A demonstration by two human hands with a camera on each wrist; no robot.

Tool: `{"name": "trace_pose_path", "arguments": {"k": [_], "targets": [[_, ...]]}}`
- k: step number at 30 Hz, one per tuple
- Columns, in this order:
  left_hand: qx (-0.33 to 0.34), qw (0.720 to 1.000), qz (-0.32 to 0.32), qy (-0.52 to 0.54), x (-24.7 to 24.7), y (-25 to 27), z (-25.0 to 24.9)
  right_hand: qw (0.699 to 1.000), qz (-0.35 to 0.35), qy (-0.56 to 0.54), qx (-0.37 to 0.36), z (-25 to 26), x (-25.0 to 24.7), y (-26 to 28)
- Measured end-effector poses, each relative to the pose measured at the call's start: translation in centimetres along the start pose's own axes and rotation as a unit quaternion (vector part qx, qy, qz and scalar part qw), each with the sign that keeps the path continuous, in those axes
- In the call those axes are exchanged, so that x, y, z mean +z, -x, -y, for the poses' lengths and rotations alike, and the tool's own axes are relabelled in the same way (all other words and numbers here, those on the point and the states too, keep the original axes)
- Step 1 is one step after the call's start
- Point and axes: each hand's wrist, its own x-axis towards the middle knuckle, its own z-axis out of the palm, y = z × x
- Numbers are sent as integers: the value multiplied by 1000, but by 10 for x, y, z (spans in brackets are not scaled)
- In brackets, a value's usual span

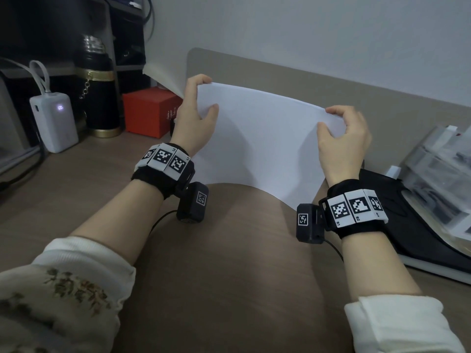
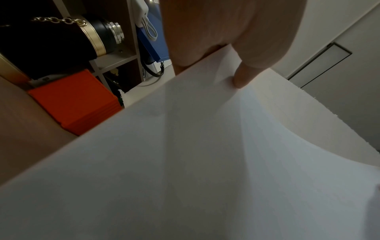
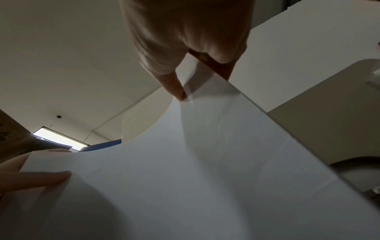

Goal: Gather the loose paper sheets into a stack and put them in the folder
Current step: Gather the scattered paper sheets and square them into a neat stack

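White paper sheets point(image 1: 265, 141) stand nearly upright above the wooden desk point(image 1: 224, 263), bowed toward me. My left hand point(image 1: 197, 108) pinches their top left corner, thumb on the near face, fingers curled over the top edge. My right hand point(image 1: 341, 128) pinches the top right corner the same way. One sheet point(image 1: 163, 77) splays out behind the left hand. In the wrist views the sheets point(image 2: 205, 162) point(image 3: 205, 162) fill the frame under each thumb. The open folder point(image 1: 418, 225), black inside with clear sleeves, lies on the desk to the right.
A red box point(image 1: 150, 110), a black and gold flask point(image 1: 99, 98) and a white power bank point(image 1: 54, 121) stand at the back left by a dark shelf unit. A beige panel point(image 1: 331, 90) backs the desk.
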Motion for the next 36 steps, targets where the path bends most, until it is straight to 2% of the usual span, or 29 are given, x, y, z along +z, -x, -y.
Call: {"name": "trace_pose_path", "arguments": {"k": [4, 10, 17, 21, 24, 30, 36], "targets": [[20, 1000, -17, 8, 0, -1, 4, 999, 1, 49, -1, 5, -3, 0], [2, 999, -29, 44, -1, 4, -4, 980, 48, 193, 20, 11, -8, 2], [-27, 996, -34, 83, -3, 4, -4, 980, 26, 199, 21, 6, -6, 0], [-88, 985, -3, 146, -7, -1, 0, 977, 22, 209, 22, 3, -5, -1], [-118, 976, 28, 179, -7, -3, 2, 963, 36, 266, 6, 4, -4, 0], [-111, 969, 47, 216, -10, -2, 6, 952, 83, 292, -34, 13, 6, 1], [-108, 963, 74, 234, -14, -1, 5, 961, 126, 239, -59, 31, 34, 2]]}}
